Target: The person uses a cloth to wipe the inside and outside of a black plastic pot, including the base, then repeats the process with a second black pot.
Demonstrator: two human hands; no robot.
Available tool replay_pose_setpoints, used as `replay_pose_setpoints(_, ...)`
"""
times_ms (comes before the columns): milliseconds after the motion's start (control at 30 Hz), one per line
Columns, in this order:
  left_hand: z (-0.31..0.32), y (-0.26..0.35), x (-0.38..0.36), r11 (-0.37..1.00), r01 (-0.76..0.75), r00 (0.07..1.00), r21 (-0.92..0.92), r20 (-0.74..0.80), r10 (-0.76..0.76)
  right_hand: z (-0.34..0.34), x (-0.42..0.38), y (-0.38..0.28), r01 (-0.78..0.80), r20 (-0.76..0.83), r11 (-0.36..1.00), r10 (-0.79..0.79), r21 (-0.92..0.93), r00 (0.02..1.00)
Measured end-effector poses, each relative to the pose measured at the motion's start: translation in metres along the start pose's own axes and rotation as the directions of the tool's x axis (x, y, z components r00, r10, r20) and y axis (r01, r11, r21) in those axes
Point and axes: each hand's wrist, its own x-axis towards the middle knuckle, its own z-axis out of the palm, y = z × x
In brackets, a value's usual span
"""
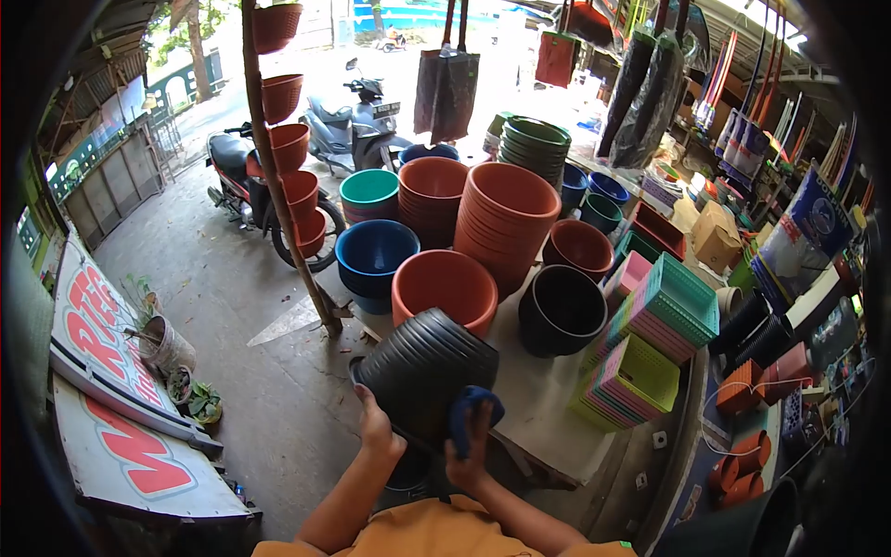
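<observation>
A black ribbed plant pot is held tilted on its side in front of my body, above the near edge of the display table. My left hand grips it at the lower left, by the rim, with the thumb up and the other fingers mostly hidden. In my right hand is a dark blue cloth, pressed against the right side of the pot. Just behind stands a terracotta-coloured pot. More black plastic shows below, partly covered by my arms.
Stacked orange pots, a blue pot and a black pot crowd the table. Pastel baskets stand at its right. A wooden post carries hanging pots. Signboards lean at left; motorcycles are parked behind.
</observation>
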Motion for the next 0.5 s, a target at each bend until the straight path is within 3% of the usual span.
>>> replay_pose_setpoints(33,0.011,-0.001,-0.006,1.0,0.013,1.0,-0.001,-0.005,-0.013,-0.006,0.002,-0.006,-0.011,0.001,1.0,0.011,-0.009,1.0)
replay_pose_setpoints(100,0.032,-0.006,-0.017,0.963,-0.075,0.979,0.257,-0.164,0.119,-0.019,0.011,-0.017,0.242,0.292,0.933,-0.161,-0.267,0.943)
replay_pose_setpoints(133,0.02,-0.015,-0.013,0.963,-0.067,0.979,0.261,-0.168,0.114,-0.025,0.018,-0.023,0.234,0.292,0.935,-0.152,-0.268,0.944)
replay_pose_setpoints(200,-0.013,-0.036,0.003,0.852,-0.024,0.989,0.523,-0.111,0.095,-0.037,0.036,-0.033,0.483,0.477,0.807,-0.295,-0.341,0.828)
replay_pose_setpoints(333,-0.003,-0.057,-0.016,0.759,-0.017,1.0,0.651,0.03,-0.004,-0.073,0.083,-0.04,0.479,0.604,0.797,-0.188,-0.367,0.775)
replay_pose_setpoints(433,-0.001,-0.07,-0.021,0.665,0.058,0.989,0.745,0.05,-0.142,-0.111,0.12,-0.025,0.409,0.688,0.842,-0.063,-0.353,0.723)
replay_pose_setpoints(500,-0.001,-0.077,-0.025,0.61,0.063,0.963,0.79,0.112,-0.244,-0.135,0.14,0.0,0.283,0.729,0.888,0.08,-0.362,0.68)
